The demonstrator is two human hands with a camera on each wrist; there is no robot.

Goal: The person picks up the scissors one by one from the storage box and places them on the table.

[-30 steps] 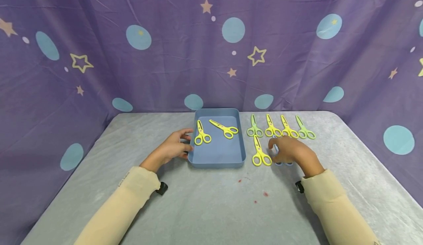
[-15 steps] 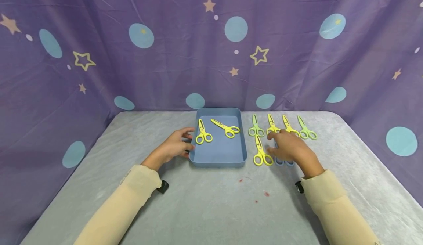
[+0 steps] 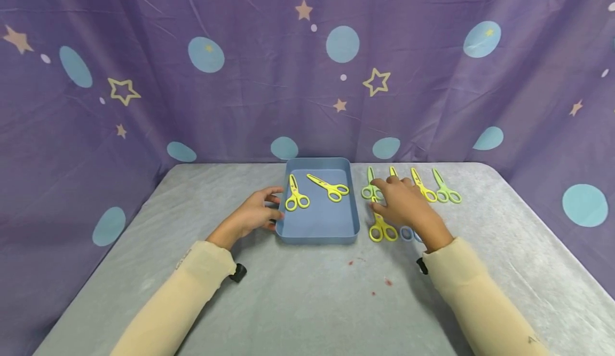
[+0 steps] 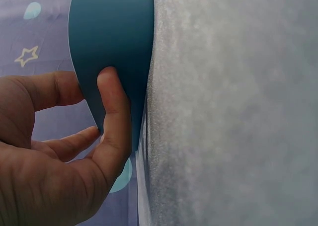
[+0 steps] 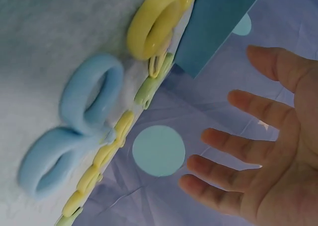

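Two pairs of yellow scissors (image 3: 295, 191) are lying in a blue tray (image 3: 317, 220); loose yellow scissors (image 3: 381, 221), green scissors (image 3: 444, 188) and blue scissors (image 5: 83, 131) are lying to its right. Right hand (image 3: 405, 204): hovering over these, fingers spread, holding nothing. Left hand (image 3: 251, 214): touching the tray's left wall, fingers loosely curved (seemingly no firm hold). Risk: crowded scissors, partly hidden beneath the right hand, could be getting knocked askew.

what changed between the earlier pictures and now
The right hand moved left and now partly hides the front yellow scissors as well as the blue scissors in the head view; it holds nothing. The left hand stayed at the blue tray, and both yellow scissors inside lie as before.
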